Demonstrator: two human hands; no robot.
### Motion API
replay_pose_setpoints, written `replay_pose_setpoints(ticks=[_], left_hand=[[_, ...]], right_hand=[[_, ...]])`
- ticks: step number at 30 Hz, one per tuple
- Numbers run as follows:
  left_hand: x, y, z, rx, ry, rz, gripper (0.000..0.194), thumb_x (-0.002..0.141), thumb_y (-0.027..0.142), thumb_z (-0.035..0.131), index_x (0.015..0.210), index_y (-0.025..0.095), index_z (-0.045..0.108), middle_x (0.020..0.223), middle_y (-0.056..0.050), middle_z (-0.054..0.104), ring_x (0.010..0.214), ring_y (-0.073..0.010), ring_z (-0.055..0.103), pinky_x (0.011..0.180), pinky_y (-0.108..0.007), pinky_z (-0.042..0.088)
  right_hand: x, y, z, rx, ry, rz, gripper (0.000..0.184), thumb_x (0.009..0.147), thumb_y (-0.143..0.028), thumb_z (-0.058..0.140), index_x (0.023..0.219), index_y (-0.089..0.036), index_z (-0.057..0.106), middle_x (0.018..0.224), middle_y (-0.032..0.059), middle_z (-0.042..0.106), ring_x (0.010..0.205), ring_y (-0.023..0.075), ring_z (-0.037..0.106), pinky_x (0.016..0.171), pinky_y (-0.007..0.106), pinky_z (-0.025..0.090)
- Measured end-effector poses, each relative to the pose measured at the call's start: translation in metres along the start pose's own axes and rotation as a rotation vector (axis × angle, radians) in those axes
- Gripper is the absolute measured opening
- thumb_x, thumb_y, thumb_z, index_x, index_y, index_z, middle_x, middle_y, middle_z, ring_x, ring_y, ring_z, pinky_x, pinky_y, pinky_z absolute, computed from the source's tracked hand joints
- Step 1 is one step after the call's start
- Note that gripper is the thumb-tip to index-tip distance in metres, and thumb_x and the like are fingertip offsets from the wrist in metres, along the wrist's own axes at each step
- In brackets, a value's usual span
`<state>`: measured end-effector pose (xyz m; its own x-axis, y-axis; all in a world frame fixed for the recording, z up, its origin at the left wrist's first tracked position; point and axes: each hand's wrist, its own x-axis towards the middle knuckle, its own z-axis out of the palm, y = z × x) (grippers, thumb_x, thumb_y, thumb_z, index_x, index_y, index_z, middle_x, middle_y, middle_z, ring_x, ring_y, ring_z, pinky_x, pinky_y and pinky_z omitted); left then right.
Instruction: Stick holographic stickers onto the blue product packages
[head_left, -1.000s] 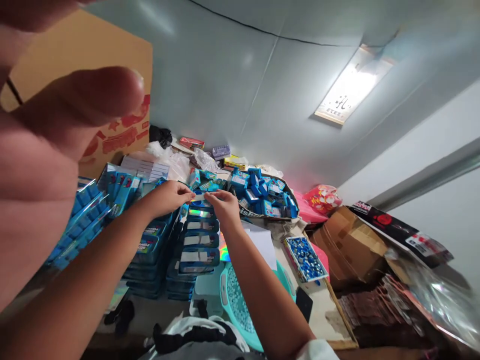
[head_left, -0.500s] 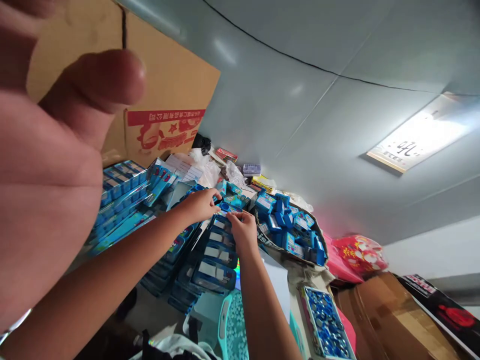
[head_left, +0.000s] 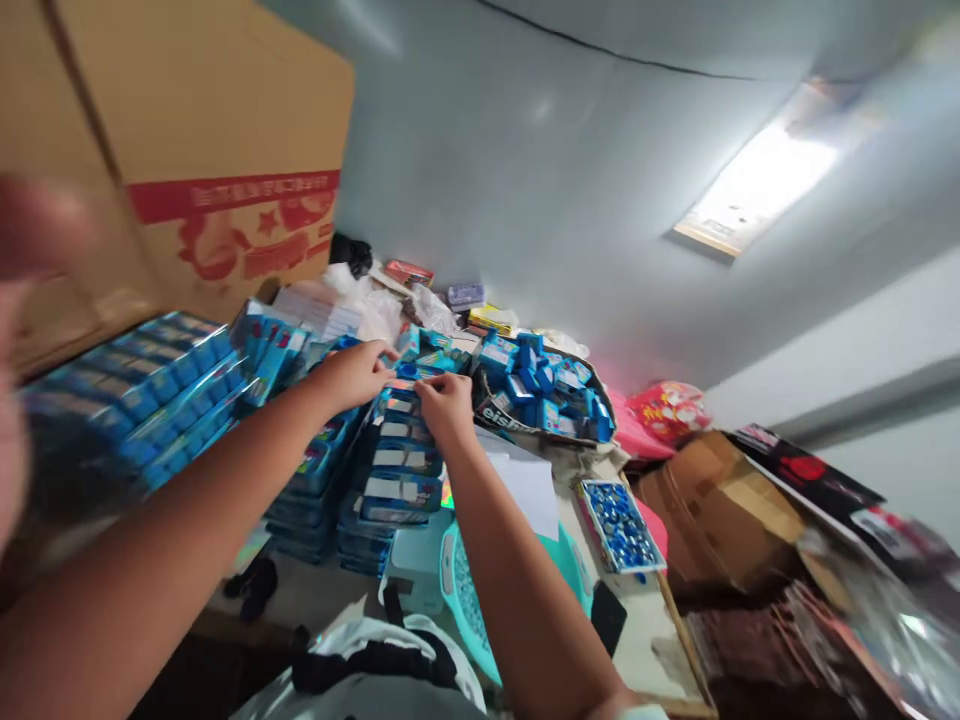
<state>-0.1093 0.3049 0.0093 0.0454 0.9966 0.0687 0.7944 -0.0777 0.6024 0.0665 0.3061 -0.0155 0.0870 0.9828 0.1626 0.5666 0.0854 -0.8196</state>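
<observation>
Okay: big cardboard box (head_left: 247, 110) back left. Stack of blue packs (head_left: 401, 490) mid-view, pale labels facing up. Teal basin (head_left: 448, 580) just right of its near end, under the right forearm. Carton (head_left: 491, 415) of loose blue boxes further right; tray (head_left: 630, 572) of shiny blue pieces nearer, on the tabletop (head_left: 664, 630). Both hands at the stack's far end: left hand (head_left: 360, 375) grip slightly spread; right hand (head_left: 448, 400) fingertips bunched, can't tell if pinching anything.
</observation>
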Motion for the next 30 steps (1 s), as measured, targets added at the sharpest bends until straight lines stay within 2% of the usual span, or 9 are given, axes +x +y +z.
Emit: replay_pose_setpoints(ticks=[6, 11, 14, 17, 21, 24, 26, 28, 30], left_hand=[[0.007, 0.014, 0.001, 0.270, -0.083, -0.035, 0.039, 0.088, 0.038, 0.045, 0.122, 0.028, 0.061, 0.090, -0.001, 0.074, 0.079, -0.0247, 0.068, 0.072, -0.034, 0.042], [0.000, 0.026, 0.004, 0.400, -0.066, 0.004, 0.046, 0.090, 0.031, 0.038, 0.132, 0.023, 0.054, 0.106, -0.009, 0.075, 0.100, -0.0298, 0.069, 0.086, -0.042, 0.043], [-0.003, 0.025, 0.005, 0.421, -0.046, 0.036, 0.049, 0.089, 0.027, 0.037, 0.135, 0.024, 0.052, 0.107, -0.010, 0.075, 0.110, -0.0312, 0.067, 0.091, -0.045, 0.042], [-0.006, 0.024, 0.008, 0.468, -0.033, 0.104, 0.059, 0.079, 0.025, 0.049, 0.137, 0.024, 0.050, 0.117, -0.012, 0.072, 0.115, -0.0345, 0.064, 0.093, -0.048, 0.042], [-0.005, 0.017, 0.011, 0.426, 0.046, 0.150, 0.063, 0.076, 0.022, 0.050, 0.138, 0.022, 0.049, 0.130, -0.012, 0.065, 0.118, -0.0351, 0.061, 0.093, -0.048, 0.045], [0.000, 0.007, 0.009, 0.187, 0.147, 0.111, 0.053, 0.084, 0.023, 0.041, 0.137, 0.019, 0.050, 0.122, -0.010, 0.068, 0.110, -0.0283, 0.065, 0.090, -0.039, 0.049], [0.000, 0.002, 0.007, 0.105, 0.168, 0.143, 0.047, 0.089, 0.030, 0.040, 0.132, 0.021, 0.055, 0.123, -0.009, 0.067, 0.108, -0.0264, 0.065, 0.090, -0.036, 0.050], [-0.002, 0.001, 0.004, 0.124, 0.137, 0.182, 0.043, 0.092, 0.041, 0.039, 0.125, 0.024, 0.061, 0.129, -0.007, 0.065, 0.109, -0.0270, 0.065, 0.093, -0.038, 0.049], [-0.007, 0.005, 0.002, 0.179, 0.101, 0.189, 0.045, 0.093, 0.051, 0.039, 0.124, 0.027, 0.061, 0.134, -0.005, 0.063, 0.110, -0.0283, 0.065, 0.096, -0.040, 0.047]], right_hand=[[0.000, -0.011, -0.009, -0.073, -0.023, 0.103, 0.008, 0.084, -0.030, 0.068, 0.082, -0.023, 0.071, 0.113, 0.0064, 0.057, 0.109, 0.0269, 0.058, 0.099, 0.048, 0.042], [-0.002, -0.011, -0.012, -0.057, -0.037, 0.118, 0.005, 0.083, -0.026, 0.065, 0.087, -0.024, 0.065, 0.112, 0.0051, 0.052, 0.105, 0.0268, 0.058, 0.100, 0.050, 0.041], [0.001, -0.010, -0.010, 0.059, -0.024, 0.186, 0.017, 0.074, -0.020, 0.066, 0.089, -0.024, 0.061, 0.108, 0.0047, 0.049, 0.100, 0.0284, 0.056, 0.099, 0.054, 0.041], [0.006, -0.008, -0.005, 0.178, -0.016, 0.245, 0.030, 0.066, -0.013, 0.065, 0.093, -0.024, 0.058, 0.111, 0.0065, 0.048, 0.105, 0.0311, 0.053, 0.100, 0.055, 0.040], [0.011, -0.002, 0.002, 0.319, 0.000, 0.262, 0.047, 0.065, -0.012, 0.058, 0.109, -0.025, 0.054, 0.116, 0.0058, 0.055, 0.106, 0.0265, 0.056, 0.094, 0.044, 0.047], [0.012, 0.019, -0.007, 0.440, -0.024, 0.251, 0.043, 0.077, -0.022, 0.051, 0.120, -0.024, 0.051, 0.113, 0.0041, 0.065, 0.093, 0.0201, 0.064, 0.079, 0.034, 0.053], [0.011, 0.048, -0.025, 0.421, -0.022, 0.252, 0.038, 0.085, -0.032, 0.044, 0.122, -0.024, 0.053, 0.109, 0.0038, 0.069, 0.090, 0.0189, 0.067, 0.076, 0.031, 0.053], [0.006, 0.088, -0.048, 0.287, 0.026, 0.287, 0.036, 0.088, -0.036, 0.041, 0.116, -0.022, 0.058, 0.110, 0.0059, 0.071, 0.097, 0.0206, 0.067, 0.080, 0.031, 0.052], [-0.004, 0.131, -0.071, 0.150, 0.111, 0.353, 0.030, 0.083, -0.031, 0.046, 0.105, -0.017, 0.061, 0.119, 0.0142, 0.067, 0.113, 0.0265, 0.061, 0.089, 0.036, 0.048]])
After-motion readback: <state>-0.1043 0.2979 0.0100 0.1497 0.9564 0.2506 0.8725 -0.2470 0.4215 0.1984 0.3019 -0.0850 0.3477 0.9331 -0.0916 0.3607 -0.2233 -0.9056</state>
